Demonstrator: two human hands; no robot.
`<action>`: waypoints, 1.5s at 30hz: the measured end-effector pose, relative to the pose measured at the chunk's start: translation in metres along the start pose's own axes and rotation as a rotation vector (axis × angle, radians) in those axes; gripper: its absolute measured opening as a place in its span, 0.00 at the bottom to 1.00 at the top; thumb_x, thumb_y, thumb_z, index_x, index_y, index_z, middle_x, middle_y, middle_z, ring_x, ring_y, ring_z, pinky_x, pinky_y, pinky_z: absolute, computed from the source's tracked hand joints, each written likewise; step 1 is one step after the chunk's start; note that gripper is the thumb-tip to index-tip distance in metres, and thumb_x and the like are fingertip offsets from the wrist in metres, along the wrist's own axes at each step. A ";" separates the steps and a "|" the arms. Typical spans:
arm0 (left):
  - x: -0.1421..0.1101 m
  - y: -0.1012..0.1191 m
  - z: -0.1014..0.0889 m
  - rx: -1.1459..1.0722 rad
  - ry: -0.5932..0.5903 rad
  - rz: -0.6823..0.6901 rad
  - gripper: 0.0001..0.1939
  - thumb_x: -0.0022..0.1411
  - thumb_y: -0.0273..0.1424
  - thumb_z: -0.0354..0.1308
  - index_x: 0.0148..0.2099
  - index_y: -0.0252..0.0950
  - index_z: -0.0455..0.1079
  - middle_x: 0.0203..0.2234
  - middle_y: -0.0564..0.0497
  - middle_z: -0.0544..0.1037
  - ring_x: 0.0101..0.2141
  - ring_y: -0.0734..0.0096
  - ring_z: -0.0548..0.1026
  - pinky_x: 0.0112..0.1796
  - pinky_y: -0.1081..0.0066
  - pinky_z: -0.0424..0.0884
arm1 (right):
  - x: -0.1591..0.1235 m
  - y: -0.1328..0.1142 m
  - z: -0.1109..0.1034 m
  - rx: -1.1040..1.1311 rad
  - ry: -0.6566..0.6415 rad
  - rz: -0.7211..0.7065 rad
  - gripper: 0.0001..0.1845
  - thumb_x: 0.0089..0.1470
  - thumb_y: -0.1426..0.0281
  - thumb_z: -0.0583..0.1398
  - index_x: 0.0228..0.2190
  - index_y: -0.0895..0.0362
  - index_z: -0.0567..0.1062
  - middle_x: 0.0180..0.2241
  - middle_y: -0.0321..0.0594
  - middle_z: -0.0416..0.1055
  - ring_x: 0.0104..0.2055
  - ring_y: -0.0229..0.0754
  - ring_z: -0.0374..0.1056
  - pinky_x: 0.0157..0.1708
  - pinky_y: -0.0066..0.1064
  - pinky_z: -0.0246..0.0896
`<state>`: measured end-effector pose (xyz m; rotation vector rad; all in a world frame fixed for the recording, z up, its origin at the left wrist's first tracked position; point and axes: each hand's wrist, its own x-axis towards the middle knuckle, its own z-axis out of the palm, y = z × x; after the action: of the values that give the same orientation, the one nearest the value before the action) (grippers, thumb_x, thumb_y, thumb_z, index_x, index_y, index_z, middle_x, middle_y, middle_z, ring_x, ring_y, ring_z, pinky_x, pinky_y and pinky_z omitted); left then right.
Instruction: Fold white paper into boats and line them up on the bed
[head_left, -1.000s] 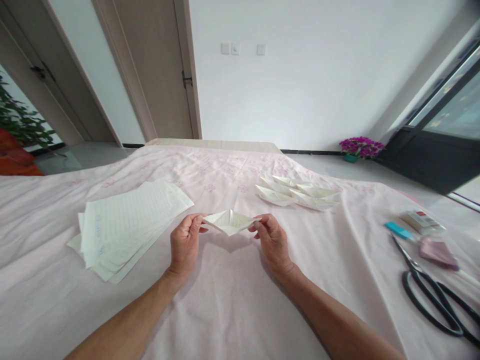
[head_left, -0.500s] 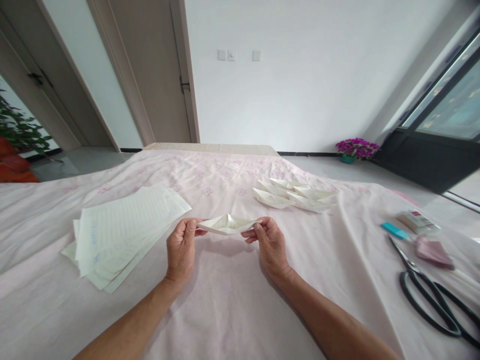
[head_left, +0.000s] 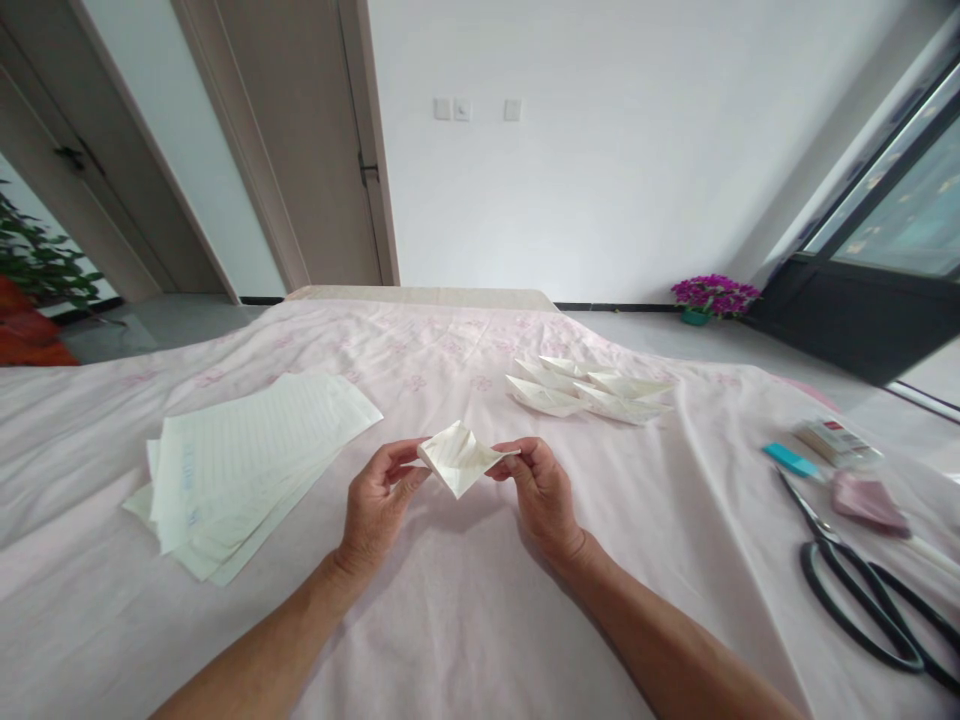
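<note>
Paper boat [head_left: 459, 462], one, held above pink floral cloth [head_left: 465, 620], the left hand's [head_left: 379, 500] grip and the right hand's [head_left: 544, 490] each pinched on one end. Around it: at least five finished boats [head_left: 626, 404], one sheet stack [head_left: 247, 470], one pair of scissors [head_left: 828, 534].

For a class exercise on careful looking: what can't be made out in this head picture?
- Head view, folded paper: left end partly covered by the left hand.
- Head view, scissors: handles partly cut off by the right edge.
- Head view, blue marks on the top sheet: too small to read.
- Head view, packet: print too blurred to read.
</note>
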<state>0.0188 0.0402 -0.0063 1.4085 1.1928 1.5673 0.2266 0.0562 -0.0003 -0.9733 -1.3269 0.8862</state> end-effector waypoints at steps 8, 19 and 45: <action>0.000 0.007 0.005 -0.038 0.021 0.043 0.09 0.58 0.35 0.64 0.39 0.37 0.73 0.42 0.47 0.79 0.42 0.63 0.77 0.43 0.66 0.74 | 0.000 -0.001 0.000 -0.086 -0.038 -0.037 0.07 0.59 0.68 0.56 0.36 0.55 0.74 0.26 0.35 0.76 0.29 0.37 0.72 0.33 0.30 0.68; 0.003 0.016 0.016 -0.335 0.165 -0.064 0.11 0.60 0.38 0.62 0.36 0.36 0.66 0.34 0.52 0.77 0.37 0.71 0.76 0.43 0.67 0.74 | -0.001 0.007 0.009 0.183 0.009 0.142 0.12 0.61 0.58 0.56 0.34 0.54 0.65 0.26 0.37 0.76 0.28 0.41 0.72 0.31 0.32 0.67; -0.010 0.019 0.028 -0.365 0.152 -0.173 0.14 0.61 0.41 0.60 0.40 0.38 0.62 0.31 0.55 0.75 0.34 0.71 0.77 0.40 0.67 0.74 | 0.004 -0.050 0.014 -0.857 -0.337 -0.408 0.12 0.59 0.62 0.61 0.26 0.53 0.74 0.26 0.36 0.73 0.37 0.43 0.60 0.37 0.36 0.45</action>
<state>0.0499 0.0295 0.0076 0.9417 1.0191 1.6886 0.2119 0.0433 0.0475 -1.1440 -2.1821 0.1327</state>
